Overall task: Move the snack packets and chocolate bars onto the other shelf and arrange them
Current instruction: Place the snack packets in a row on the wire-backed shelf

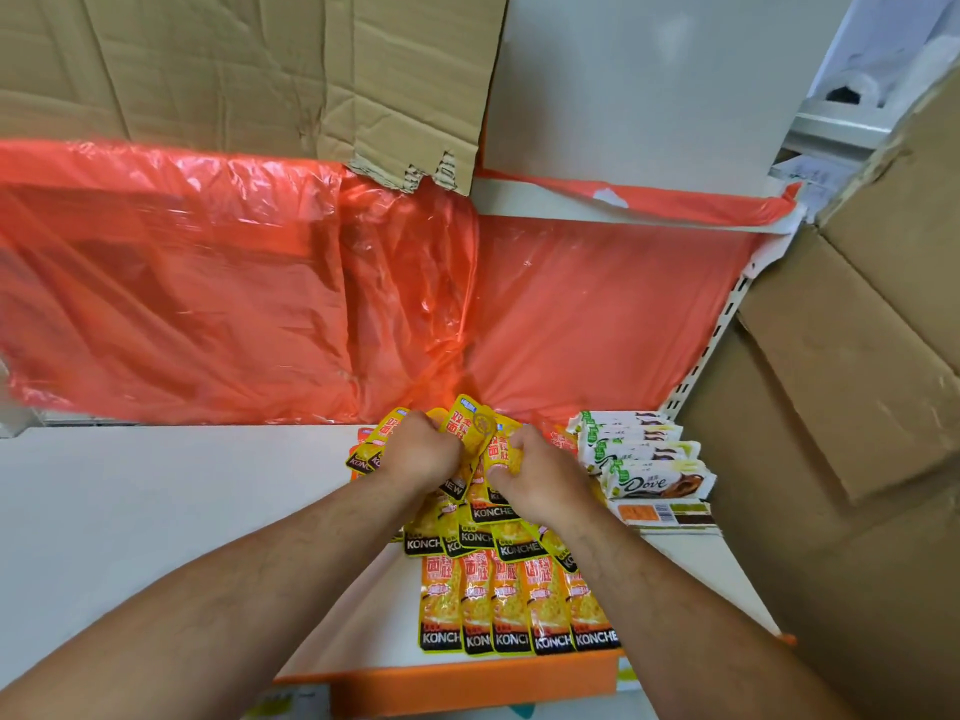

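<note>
Several yellow snack packets with black "KONCHEW" bands lie in overlapping rows on the white shelf, toward its right side. At the back of the rows my left hand and my right hand each grip a bunch of the yellow packets, fingers curled round them. To the right, white-and-green Dove chocolate bars are stacked in a row against the shelf's right upright.
Orange-red plastic sheeting hangs behind the shelf. Flattened cardboard lies above it, and large cardboard boxes stand close on the right. An orange price rail runs along the shelf's front edge. A barcode label card lies before the bars.
</note>
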Demonstrator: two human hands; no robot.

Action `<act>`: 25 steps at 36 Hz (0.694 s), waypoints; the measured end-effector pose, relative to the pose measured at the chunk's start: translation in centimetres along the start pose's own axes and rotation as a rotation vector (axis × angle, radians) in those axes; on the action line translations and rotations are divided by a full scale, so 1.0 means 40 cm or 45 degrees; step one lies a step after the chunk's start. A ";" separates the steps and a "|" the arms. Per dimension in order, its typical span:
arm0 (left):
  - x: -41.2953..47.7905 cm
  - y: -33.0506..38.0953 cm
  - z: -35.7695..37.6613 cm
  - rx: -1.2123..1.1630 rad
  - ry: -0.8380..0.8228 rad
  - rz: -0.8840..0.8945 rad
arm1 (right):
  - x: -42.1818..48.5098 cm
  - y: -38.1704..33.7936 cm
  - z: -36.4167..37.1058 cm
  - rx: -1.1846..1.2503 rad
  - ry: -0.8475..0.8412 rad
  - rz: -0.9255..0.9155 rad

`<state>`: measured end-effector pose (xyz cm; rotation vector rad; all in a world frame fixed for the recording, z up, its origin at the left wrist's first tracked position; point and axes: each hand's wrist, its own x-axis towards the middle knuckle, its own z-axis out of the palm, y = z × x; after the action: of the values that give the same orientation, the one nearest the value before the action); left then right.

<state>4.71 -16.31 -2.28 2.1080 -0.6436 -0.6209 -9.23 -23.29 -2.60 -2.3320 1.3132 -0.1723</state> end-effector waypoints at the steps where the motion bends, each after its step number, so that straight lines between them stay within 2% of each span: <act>1: -0.002 -0.002 -0.006 -0.030 0.004 -0.011 | 0.000 -0.004 0.000 -0.001 0.017 0.012; 5: -0.013 -0.012 -0.030 -0.185 0.003 -0.058 | 0.006 -0.022 -0.002 0.153 0.183 0.050; 11: -0.019 -0.045 -0.062 -0.446 -0.010 -0.127 | 0.013 -0.049 0.006 0.859 0.246 0.252; 14: -0.030 -0.070 -0.078 -0.486 0.018 -0.154 | 0.011 -0.060 0.011 1.035 0.296 0.267; 18: -0.071 -0.089 -0.107 -0.551 0.059 -0.190 | 0.009 -0.081 0.032 1.179 0.201 0.250; 22: -0.112 -0.107 -0.145 -0.628 0.119 -0.207 | -0.012 -0.122 0.060 1.184 0.024 0.158; 25: -0.128 -0.135 -0.185 -0.658 0.139 -0.204 | -0.039 -0.163 0.087 1.168 -0.029 0.119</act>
<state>6.72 -6.01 -1.70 1.6995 -0.2188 -0.6716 -3.88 -17.95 -2.61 -1.4838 1.0138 -0.5772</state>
